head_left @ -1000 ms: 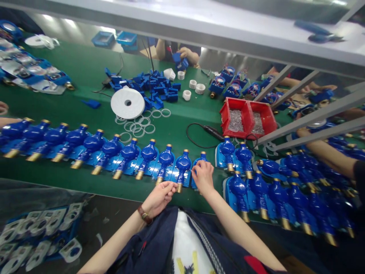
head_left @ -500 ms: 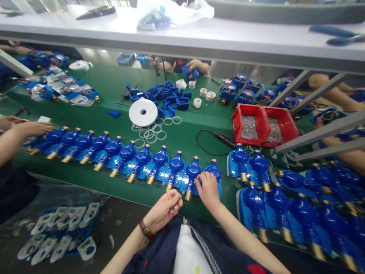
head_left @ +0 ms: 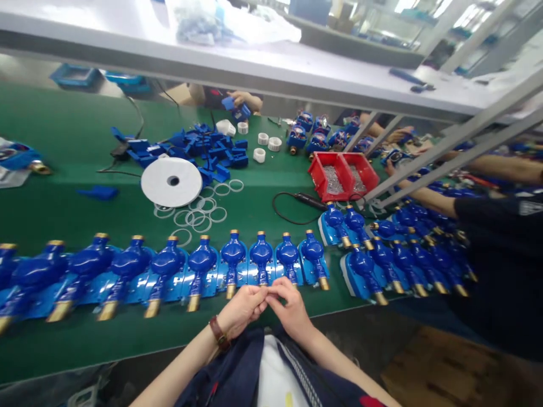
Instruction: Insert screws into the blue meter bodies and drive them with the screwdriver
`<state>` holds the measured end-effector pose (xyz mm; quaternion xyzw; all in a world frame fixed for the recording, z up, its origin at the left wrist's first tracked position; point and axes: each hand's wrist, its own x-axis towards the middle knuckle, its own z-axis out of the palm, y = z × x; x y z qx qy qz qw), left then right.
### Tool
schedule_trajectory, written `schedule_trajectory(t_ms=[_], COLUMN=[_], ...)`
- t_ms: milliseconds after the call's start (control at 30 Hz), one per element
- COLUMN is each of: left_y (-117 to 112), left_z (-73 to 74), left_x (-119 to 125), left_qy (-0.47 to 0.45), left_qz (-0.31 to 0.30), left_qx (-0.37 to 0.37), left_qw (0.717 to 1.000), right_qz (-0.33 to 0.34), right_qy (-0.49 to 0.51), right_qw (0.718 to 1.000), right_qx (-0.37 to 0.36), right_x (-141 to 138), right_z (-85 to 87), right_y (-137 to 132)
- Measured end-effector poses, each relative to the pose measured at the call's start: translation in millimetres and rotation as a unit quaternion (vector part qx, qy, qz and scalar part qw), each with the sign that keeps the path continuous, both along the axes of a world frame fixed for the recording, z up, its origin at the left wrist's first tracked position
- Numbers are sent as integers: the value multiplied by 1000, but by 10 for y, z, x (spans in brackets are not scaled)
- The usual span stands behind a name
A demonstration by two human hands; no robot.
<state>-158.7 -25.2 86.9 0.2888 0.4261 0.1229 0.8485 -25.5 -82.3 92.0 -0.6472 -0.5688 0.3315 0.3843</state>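
Here, both hands meet at the near edge of the green desk (head_left: 63, 124), just in front of the row of blue water meters (head_left: 203, 263) that runs across it. The left hand (head_left: 241, 308), with a brown watch strap on its wrist, has its fingers curled in, and the right hand (head_left: 291, 308) is bent the same way, so that the fingertips of the two touch one another; something very small may be pinched between them, but it is too tiny to make out, and I cannot tell whether either grip truly holds anything. The fingertips sit right below the brass end of the meter (head_left: 261, 257) directly above the hands, near it but apart from it. Behind the row of meters lies a white disc (head_left: 172, 181) with a hole at its centre, and clear rings (head_left: 199, 212) are scattered between the disc and the row. Beyond the disc is a heap of small blue parts (head_left: 207, 147). To the right of the disc, past a black cabled tool (head_left: 309, 200), stands a red bin (head_left: 343, 175) of small metal pieces. Right of the row, more meters lie bunched together (head_left: 403, 254), with another person's dark sleeve (head_left: 500, 215) over them.
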Motion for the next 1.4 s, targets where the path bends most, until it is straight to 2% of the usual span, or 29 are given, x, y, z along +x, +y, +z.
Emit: schedule_trajectory(t_ms=[200,300,400,533,633,800,933,1000,1067,1133,1200,1300,1400], left_y=[73,118,138,122,126,154,125,121,137,159,166,133,81], left_z=[41,91,107,70,44,63,80,91,103,111,113,114,139], left_x=[-235,-318,-356,-397,-448,-436,-312,-264,-250,-271,-315,-379,-404], left_qy=[-84,-123,-124,-106,-68,17,45,49,49,43,26,-10,-38], left_qz=[-39,-36,-19,28,27,-6,6,27,54,78,95,122,144], left_qx=[-98,-136,-120,-86,-56,39,26,16,5,-14,-36,-54,-59], left_qw=[991,982,985,990,996,999,999,998,997,996,994,991,987], right_qz=[-31,-44,-52,-43,-2,-18,9,18,-6,-44,-26,59,84], right_qy=[-118,-130,-140,-165,-115,68,87,25,-103,-251,-360,-441,-461], right_qw=[992,990,988,980,987,998,995,998,994,967,932,895,884], right_qx=[9,16,37,102,113,-3,-53,-46,-26,-15,-20,-13,-3], right_x=[-250,-331,-399,-471,-491,-411,-263,-128,51,238,380,464,463], right_z=[65,122,125,72,83,193,223,169,46,-133,-326,-531,-601], right_y=[-100,-116,-113,-110,-62,92,140,171,244,361,490,619,638])
